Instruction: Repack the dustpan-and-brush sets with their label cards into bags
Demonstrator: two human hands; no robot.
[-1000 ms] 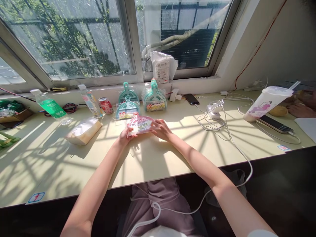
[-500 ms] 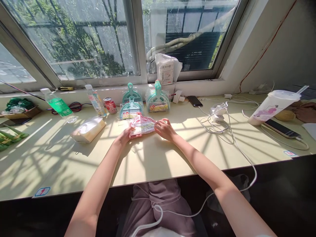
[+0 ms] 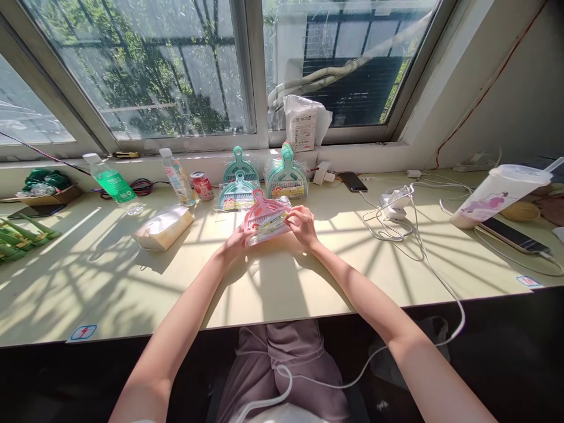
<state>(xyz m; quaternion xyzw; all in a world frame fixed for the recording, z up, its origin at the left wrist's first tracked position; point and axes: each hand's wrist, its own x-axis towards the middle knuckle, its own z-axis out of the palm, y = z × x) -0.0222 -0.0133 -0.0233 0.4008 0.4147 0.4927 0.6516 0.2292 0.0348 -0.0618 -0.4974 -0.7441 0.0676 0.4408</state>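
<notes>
A pink mini dustpan and brush set [image 3: 266, 217] in clear plastic wrapping is held tilted above the table, its handle pointing away from me. My left hand [image 3: 238, 239] grips its lower left corner. The fingers of my right hand [image 3: 302, 224] pinch the wrapping at its right edge. Just behind stands a green wrapped dustpan set [image 3: 238, 192], with another green dustpan set [image 3: 238, 166] behind that one. To their right is a stack of green dustpan sets [image 3: 286, 175] leaning by the window wall.
On the left are a tissue pack [image 3: 163, 228], a green-labelled bottle [image 3: 115, 187], a second bottle [image 3: 176, 179] and a red can [image 3: 202, 186]. At right lie a phone [image 3: 353, 181], a charger with white cables [image 3: 395, 202] and a tilted drink cup [image 3: 500, 194]. Another person's hand shows at the far right.
The pink dustpan set has been tipped up and turned, so its printed label now faces me. Both hands have moved with it, and the camera view has shifted slightly.
</notes>
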